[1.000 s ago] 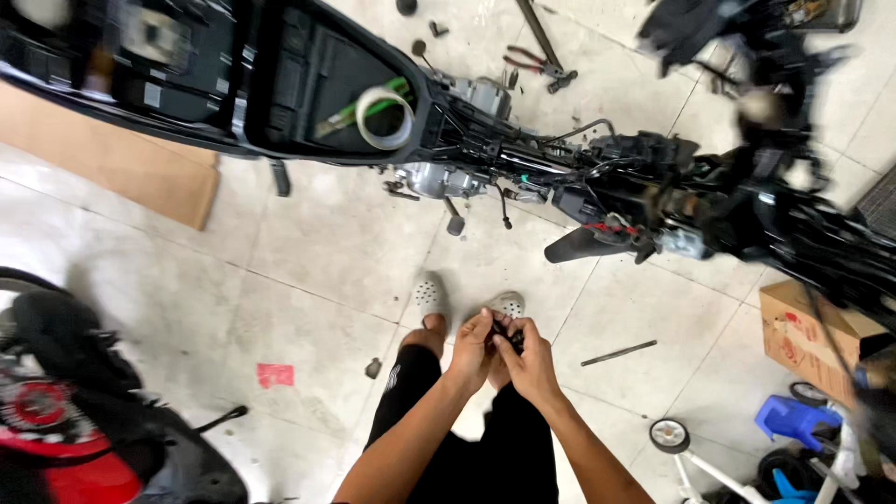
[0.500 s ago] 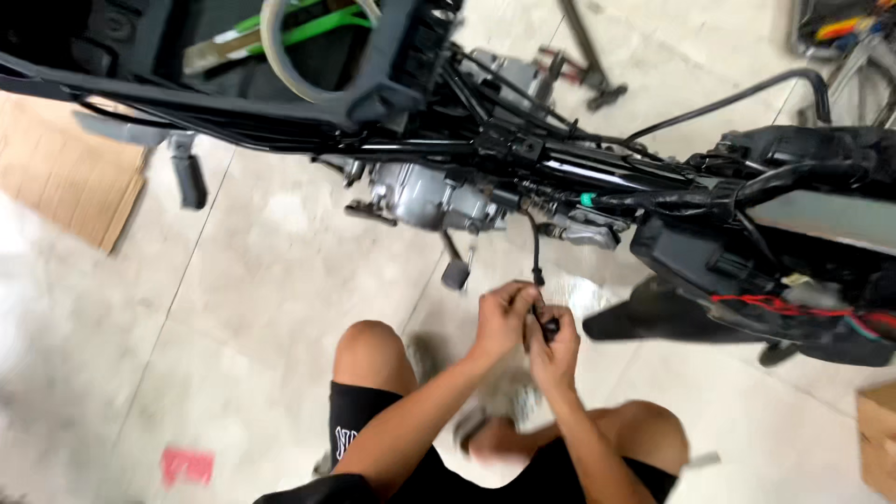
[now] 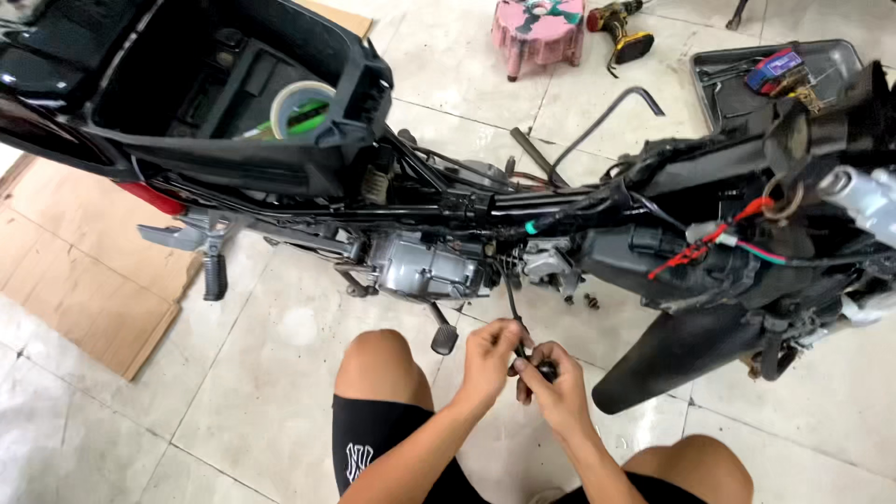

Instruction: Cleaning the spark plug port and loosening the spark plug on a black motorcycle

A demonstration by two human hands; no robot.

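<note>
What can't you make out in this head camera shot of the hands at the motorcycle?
- The small dark part between the left hand and right hand: fingers cover it, too small to identify.
- Where the thin black cable ends: lost among the engine parts.
- Contents of the grey tray: small, partly hidden by the motorcycle's front.
- The motorcycle's front: cut off by the right edge.

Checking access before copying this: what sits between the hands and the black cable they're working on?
Nothing visible. Both the left hand and right hand already touch the black cable, which hangs from the motorcycle engine area.
</note>
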